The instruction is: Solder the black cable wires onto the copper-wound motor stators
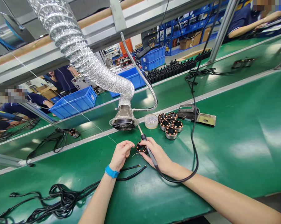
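Note:
My right hand [158,155] holds a soldering iron [151,154] across its fingers, its tip pointing up and away. The thumb and fingers of that hand also grip a small motor stator [141,147] with copper windings, just above the bench. Beside the stator, my left hand [122,152] is closed in a pinch at its left edge; what is between the fingertips is too small to make out. A thin wire end sticks out below the stator. Two black cable ends [140,168] with bare tips lie just below my hands.
Beyond my hands hangs a fume extractor hood [124,119]. Right of it stand a round tub [151,121], several more stators [171,133] and a soldering iron stand [196,115]. Coiled black cables [61,199] lie at left. Other people work across the line.

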Demonstrator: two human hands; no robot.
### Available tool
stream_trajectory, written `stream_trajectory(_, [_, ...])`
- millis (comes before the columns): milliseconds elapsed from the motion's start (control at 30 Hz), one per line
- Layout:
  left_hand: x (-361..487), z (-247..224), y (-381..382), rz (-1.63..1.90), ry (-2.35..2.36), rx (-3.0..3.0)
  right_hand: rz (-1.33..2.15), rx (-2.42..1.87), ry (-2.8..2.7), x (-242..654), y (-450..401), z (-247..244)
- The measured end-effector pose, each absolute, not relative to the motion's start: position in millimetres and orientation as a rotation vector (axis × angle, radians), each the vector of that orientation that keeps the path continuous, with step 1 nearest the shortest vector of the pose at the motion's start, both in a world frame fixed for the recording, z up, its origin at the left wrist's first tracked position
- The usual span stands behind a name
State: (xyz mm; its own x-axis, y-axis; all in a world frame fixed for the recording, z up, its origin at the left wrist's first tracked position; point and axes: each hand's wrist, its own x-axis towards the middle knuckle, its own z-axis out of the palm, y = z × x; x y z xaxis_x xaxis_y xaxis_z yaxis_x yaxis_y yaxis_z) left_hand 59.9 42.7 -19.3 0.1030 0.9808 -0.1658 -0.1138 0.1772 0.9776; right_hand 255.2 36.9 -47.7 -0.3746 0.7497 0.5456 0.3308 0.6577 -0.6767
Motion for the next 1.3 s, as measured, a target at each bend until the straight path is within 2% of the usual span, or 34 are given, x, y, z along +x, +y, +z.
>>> stream_trajectory(367, [38.1,-9.3,20.9,0.743,1.274,1.381,0.584,-0.834,-1.944,254.7,38.0,-50.3])
stream_trajectory(767, [62.9,-11.0,20.7,0.874,1.13,1.01,0.59,-0.845,-1.966,252.2,39.8,-51.8])
stream_trajectory(967, [37.9,2.4,14.9,0.595,1.485,1.641,0.602,-0.846,-1.925,252.4,39.1,-50.6])
stream_trajectory(1100, [36.0,1.1,8.7,0.314,1.443,2.086,0.618,-0.852,-1.929,253.1,39.4,-50.2])
stream_trajectory(1300, [32.4,7.5,6.7,0.295,1.316,2.041,0.614,-0.83,-1.905,254.2,39.7,-47.3])
